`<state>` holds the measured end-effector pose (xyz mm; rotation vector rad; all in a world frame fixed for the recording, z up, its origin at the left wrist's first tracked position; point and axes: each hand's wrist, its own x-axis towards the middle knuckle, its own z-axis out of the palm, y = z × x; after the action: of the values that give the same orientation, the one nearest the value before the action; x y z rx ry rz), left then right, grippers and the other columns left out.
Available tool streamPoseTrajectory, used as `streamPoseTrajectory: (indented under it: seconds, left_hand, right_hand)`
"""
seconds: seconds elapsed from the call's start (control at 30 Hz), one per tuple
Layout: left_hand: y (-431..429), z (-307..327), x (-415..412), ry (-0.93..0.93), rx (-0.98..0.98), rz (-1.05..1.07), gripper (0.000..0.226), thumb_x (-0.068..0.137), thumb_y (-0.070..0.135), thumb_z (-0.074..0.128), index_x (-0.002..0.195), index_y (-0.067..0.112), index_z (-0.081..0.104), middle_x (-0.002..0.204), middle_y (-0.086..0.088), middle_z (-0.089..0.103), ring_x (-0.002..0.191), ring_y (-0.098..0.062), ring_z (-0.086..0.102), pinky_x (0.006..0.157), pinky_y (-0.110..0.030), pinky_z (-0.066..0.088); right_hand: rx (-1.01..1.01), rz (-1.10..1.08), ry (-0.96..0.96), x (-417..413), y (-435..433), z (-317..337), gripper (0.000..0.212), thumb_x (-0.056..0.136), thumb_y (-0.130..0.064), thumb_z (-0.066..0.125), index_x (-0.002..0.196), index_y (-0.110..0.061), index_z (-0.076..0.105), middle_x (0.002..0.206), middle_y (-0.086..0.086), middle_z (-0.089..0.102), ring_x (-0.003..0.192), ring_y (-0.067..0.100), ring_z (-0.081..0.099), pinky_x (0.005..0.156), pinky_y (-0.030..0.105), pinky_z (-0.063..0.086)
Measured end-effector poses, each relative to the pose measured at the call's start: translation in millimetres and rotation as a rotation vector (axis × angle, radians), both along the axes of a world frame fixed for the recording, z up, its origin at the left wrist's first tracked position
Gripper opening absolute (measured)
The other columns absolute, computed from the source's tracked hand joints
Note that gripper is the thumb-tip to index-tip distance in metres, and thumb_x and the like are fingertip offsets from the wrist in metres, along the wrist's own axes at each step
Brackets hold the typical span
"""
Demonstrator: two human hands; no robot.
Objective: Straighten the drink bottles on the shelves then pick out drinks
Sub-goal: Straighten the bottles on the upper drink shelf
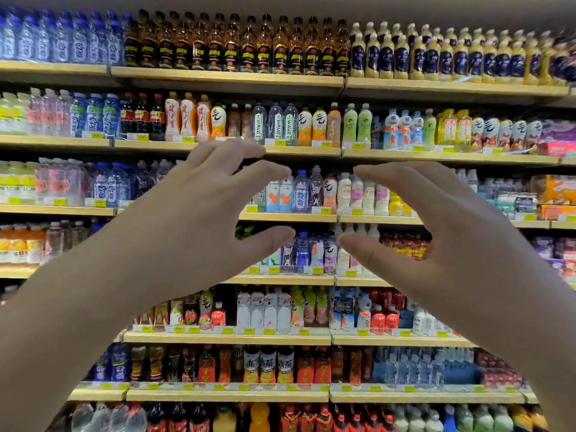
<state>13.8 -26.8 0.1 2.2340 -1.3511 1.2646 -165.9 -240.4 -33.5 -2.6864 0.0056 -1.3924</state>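
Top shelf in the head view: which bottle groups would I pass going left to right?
clear bottles with blue caps → dark amber bottles with black caps → pale yellow bottles with navy labels

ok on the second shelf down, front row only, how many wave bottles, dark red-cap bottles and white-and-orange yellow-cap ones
wave bottles: 3
dark red-cap bottles: 3
white-and-orange yellow-cap bottles: 3
total: 9
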Motion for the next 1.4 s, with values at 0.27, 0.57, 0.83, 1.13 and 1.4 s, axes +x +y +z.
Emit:
streamPoseTrajectory:
  seconds: [0.27, 0.57, 0.83, 1.13, 1.4]
  left_hand:
    - [-31.6, -1.9, 52.8, -0.012, 0.056, 0.044, 0.07, 0.082, 0.081, 0.032, 0.144, 0.049, 0.029, 0.153, 0.013, 0.027, 0.144, -0.013, 0.021, 0.102, -0.044, 0.043]
    - [-66.4, 10.6, 194.1, -0.036, 0.058, 0.028, 0.076, 0.079, 0.079, 0.035, 0.145, 0.043, 0.031, 0.153, 0.011, 0.029, 0.144, -0.017, 0.024, 0.112, -0.043, 0.034]
    - [-95.8, 42.0, 339.7, -0.068, 0.085, -0.015, 0.077, 0.079, 0.078, 0.039, 0.145, 0.038, 0.034, 0.149, 0.009, 0.034, 0.137, -0.016, 0.032, 0.11, -0.04, 0.037]
    - [-154.3, 56.1, 454.9, -0.047, 0.068, -0.1, 0.078, 0.081, 0.075, 0.041, 0.146, 0.033, 0.037, 0.149, 0.005, 0.034, 0.137, -0.014, 0.033, 0.112, -0.039, 0.038]
    - [-232.2, 60.9, 528.8, -0.02, 0.038, -0.065, 0.076, 0.081, 0.074, 0.044, 0.145, 0.034, 0.035, 0.148, 0.006, 0.033, 0.136, -0.015, 0.032, 0.111, -0.04, 0.039]
  right_hand:
    - [-0.045, 0.029, -0.018, 72.0, -33.8, 6.8, 0.07, 0.081, -0.075, 0.055, 0.146, -0.057, 0.039, 0.133, -0.037, 0.035, 0.112, -0.021, 0.03, 0.08, 0.006, 0.028]
    - [-0.051, 0.012, -0.013, 211.3, -69.0, 16.3, 0.07, 0.082, -0.069, 0.058, 0.147, -0.05, 0.043, 0.143, -0.028, 0.043, 0.12, -0.012, 0.039, 0.083, 0.004, 0.032]
    - [-0.1, -0.041, -0.033, 352.8, -95.8, 51.3, 0.071, 0.081, -0.072, 0.056, 0.146, -0.047, 0.046, 0.13, -0.029, 0.041, 0.111, -0.011, 0.043, 0.082, 0.004, 0.033]
    - [-0.13, -0.087, -0.022, 466.5, -145.3, 73.1, 0.07, 0.082, -0.07, 0.057, 0.146, -0.045, 0.047, 0.141, -0.02, 0.048, 0.122, -0.001, 0.05, 0.099, 0.025, 0.046]
    - [-0.147, -0.057, -0.063, 536.5, -223.9, 85.2, 0.067, 0.083, -0.067, 0.06, 0.144, -0.042, 0.049, 0.142, -0.017, 0.049, 0.125, 0.002, 0.051, 0.103, 0.028, 0.046]
